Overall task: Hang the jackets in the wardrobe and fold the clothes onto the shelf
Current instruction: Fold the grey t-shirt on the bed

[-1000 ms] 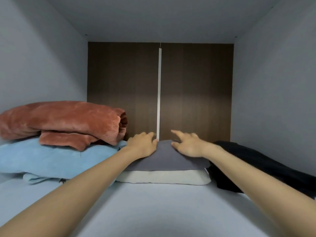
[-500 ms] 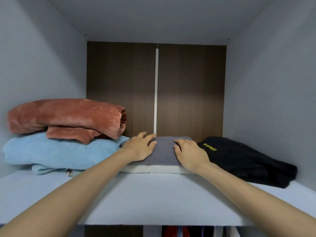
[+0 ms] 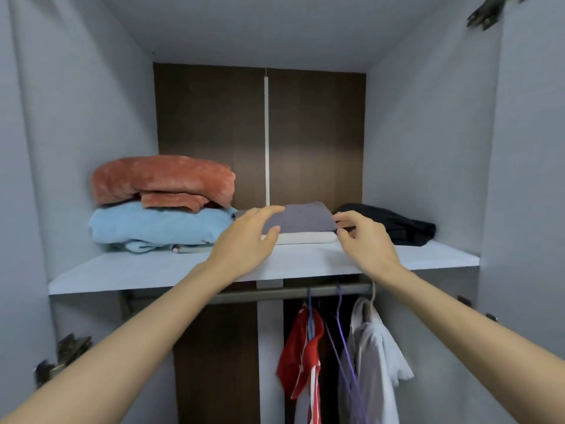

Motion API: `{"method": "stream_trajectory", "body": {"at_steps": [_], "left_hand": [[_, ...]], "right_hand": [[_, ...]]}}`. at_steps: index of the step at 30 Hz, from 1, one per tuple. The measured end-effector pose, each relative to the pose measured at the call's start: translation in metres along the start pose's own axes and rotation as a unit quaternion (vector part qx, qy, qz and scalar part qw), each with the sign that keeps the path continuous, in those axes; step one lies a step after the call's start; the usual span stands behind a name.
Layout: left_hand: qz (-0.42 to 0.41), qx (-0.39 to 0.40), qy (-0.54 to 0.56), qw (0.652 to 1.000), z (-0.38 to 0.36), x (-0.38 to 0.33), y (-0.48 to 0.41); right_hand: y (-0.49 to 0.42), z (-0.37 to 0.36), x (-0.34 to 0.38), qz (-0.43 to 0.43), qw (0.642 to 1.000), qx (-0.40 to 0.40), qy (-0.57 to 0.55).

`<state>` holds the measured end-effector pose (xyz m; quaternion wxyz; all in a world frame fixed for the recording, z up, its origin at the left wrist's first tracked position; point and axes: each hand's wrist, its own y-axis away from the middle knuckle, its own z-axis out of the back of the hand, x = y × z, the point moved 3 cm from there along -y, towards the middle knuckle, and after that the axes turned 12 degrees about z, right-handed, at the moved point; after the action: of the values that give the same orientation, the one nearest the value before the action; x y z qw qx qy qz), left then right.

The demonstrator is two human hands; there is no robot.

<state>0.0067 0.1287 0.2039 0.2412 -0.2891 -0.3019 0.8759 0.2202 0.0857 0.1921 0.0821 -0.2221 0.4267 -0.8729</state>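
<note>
Arms out, left hand (image 3: 247, 240) and right hand (image 3: 363, 240) loosely spread, both empty. The folded grey top (image 3: 302, 217) lies flat, lengthwise across the shelf (image 3: 146, 272).

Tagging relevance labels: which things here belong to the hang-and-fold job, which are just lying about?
Job: grey folded garment, white folded garment beneath, black garment, shelf, hanging rail, red jacket, white jacket, left hand, right hand.
Lying about: orange blanket, blue blanket, door hinge.

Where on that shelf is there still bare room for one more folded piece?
Bare: the front strip of the shelf ahead of the blue bundle, and the corner between the black garment and the right wall. Crowded: the back row, where blue bundle, grey fold and black garment sit close together.
</note>
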Motion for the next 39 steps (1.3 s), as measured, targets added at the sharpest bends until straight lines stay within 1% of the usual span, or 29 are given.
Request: {"method": "stream_trajectory", "body": {"at_steps": [3, 7, 10, 13, 16, 21, 25, 28, 32, 39], "left_hand": [[-0.015, -0.001, 0.017, 1.0, 0.016, -0.014, 0.046], [-0.032, 0.017, -0.012, 0.999, 0.033, -0.036, 0.1], [-0.036, 0.025, -0.007, 0.999, 0.043, -0.055, 0.134], [-0.04, 0.037, 0.008, 0.999, 0.051, -0.077, 0.167], [-0.06, 0.044, 0.012, 0.997, 0.052, -0.102, 0.203], [-0.082, 0.073, 0.009, 0.994, 0.039, -0.151, 0.269], [-0.094, 0.115, 0.003, 0.989, 0.022, -0.196, 0.324], [-0.097, 0.152, -0.003, 0.984, 0.011, -0.228, 0.366], [-0.12, 0.179, -0.021, 0.976, -0.003, -0.267, 0.422], [-0.163, 0.244, -0.007, 0.956, -0.031, -0.334, 0.498]], "right_hand": [[0.04, 0.027, 0.022, -0.021, 0.999, -0.017, -0.018], [0.093, 0.06, 0.047, -0.042, 0.999, -0.014, -0.025], [0.134, 0.085, 0.059, -0.055, 0.998, -0.019, -0.035], [0.18, 0.111, 0.071, -0.058, 0.998, -0.013, -0.038], [0.227, 0.137, 0.08, -0.057, 0.998, 0.002, -0.026], [0.312, 0.176, 0.08, -0.09, 0.994, 0.056, -0.015], [0.381, 0.213, 0.077, -0.125, 0.988, 0.094, 0.004], [0.432, 0.248, 0.076, -0.152, 0.984, 0.091, 0.017], [0.497, 0.293, 0.076, -0.187, 0.978, 0.083, 0.03], [0.598, 0.353, 0.069, -0.25, 0.965, 0.058, 0.06]]}}
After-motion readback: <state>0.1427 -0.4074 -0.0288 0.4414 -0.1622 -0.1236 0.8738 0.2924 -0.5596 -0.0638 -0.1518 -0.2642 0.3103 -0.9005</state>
